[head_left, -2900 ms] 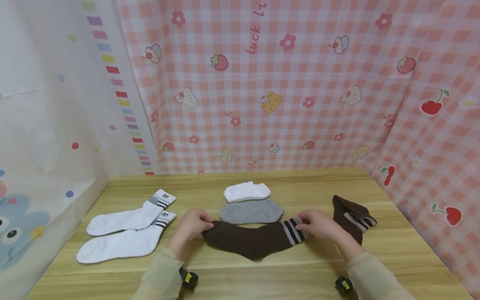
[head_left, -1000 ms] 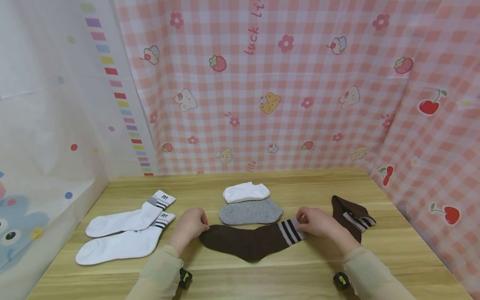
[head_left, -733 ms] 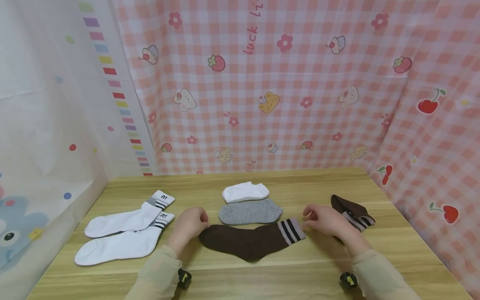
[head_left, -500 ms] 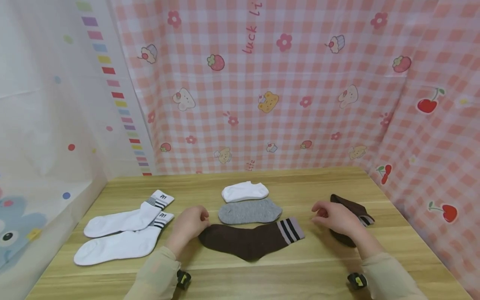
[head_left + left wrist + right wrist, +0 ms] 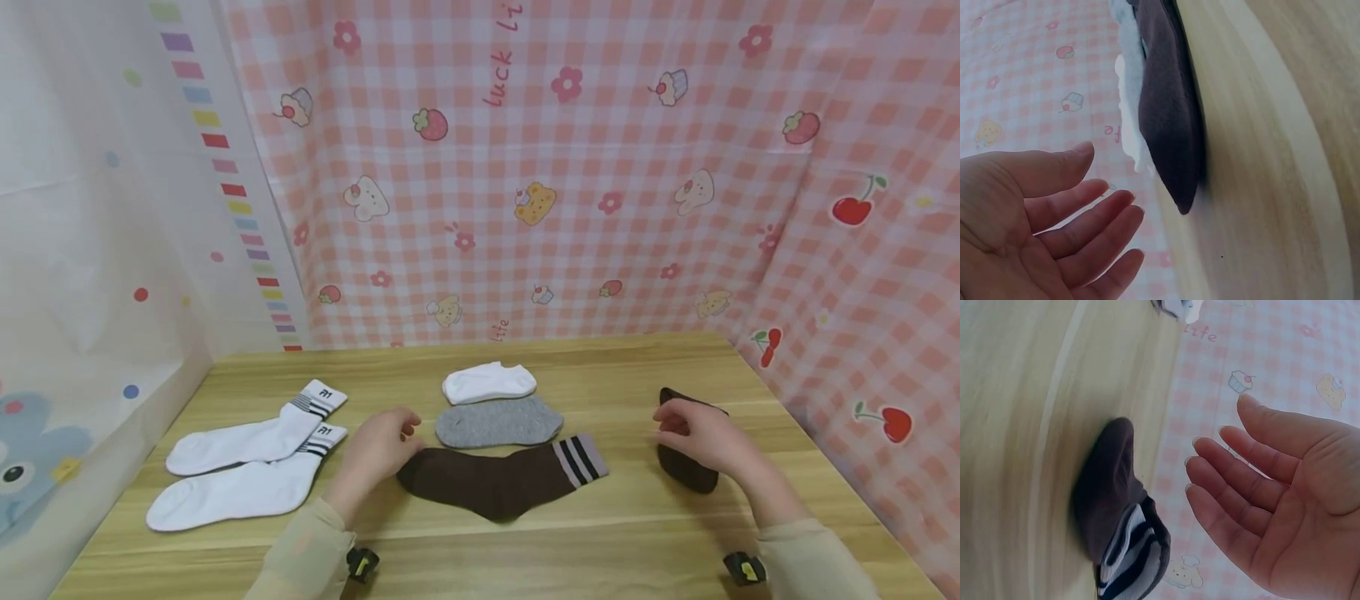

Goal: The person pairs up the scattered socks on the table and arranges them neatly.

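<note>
A dark brown sock (image 5: 487, 482) with a striped cuff lies flat across the middle of the table. By its toe end is my left hand (image 5: 381, 443), fingers relaxed and apart from the cloth in the left wrist view (image 5: 1066, 219). My right hand (image 5: 701, 433) hovers over the second brown sock (image 5: 686, 471), which is folded and partly hidden under it in the head view. From the right wrist, that folded sock shows its striped cuff (image 5: 1132, 550), and the fingers are loosely spread with nothing between them.
Behind the flat brown sock lie a grey ankle sock (image 5: 498, 422) and a white ankle sock (image 5: 489, 383). Two white crew socks (image 5: 240, 492) overlap at the left of the wooden table (image 5: 480, 558). A pink checked curtain (image 5: 450, 208) hangs behind.
My right hand has let go of the flat sock's striped cuff and moved right, over the folded brown sock. My left hand has released the toe and stays close by.
</note>
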`<move>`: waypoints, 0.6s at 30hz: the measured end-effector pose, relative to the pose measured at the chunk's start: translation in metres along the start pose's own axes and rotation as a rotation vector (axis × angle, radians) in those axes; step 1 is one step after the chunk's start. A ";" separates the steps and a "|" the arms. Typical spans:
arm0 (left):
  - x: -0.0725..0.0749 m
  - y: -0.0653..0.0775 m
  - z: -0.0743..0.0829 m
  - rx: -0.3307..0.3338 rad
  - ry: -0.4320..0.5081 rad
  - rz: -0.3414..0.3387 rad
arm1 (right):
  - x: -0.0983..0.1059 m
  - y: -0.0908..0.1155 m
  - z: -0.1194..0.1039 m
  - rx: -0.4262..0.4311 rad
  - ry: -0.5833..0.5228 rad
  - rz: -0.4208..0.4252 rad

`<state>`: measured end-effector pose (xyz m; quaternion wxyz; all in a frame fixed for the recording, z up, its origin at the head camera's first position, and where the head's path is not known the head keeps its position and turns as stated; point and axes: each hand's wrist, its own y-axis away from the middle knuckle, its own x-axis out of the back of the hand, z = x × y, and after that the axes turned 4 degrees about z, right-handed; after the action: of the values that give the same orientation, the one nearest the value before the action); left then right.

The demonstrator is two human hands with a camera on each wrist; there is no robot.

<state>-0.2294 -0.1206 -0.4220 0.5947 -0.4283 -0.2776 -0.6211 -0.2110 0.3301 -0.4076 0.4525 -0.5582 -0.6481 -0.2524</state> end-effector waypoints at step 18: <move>0.000 0.009 0.010 -0.075 0.029 0.064 | 0.002 0.016 0.017 -0.081 0.026 -0.068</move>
<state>-0.2184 -0.1137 -0.4189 0.6019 -0.4500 -0.2316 -0.6177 -0.2005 0.3491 -0.4161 0.4290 -0.5504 -0.6499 -0.3012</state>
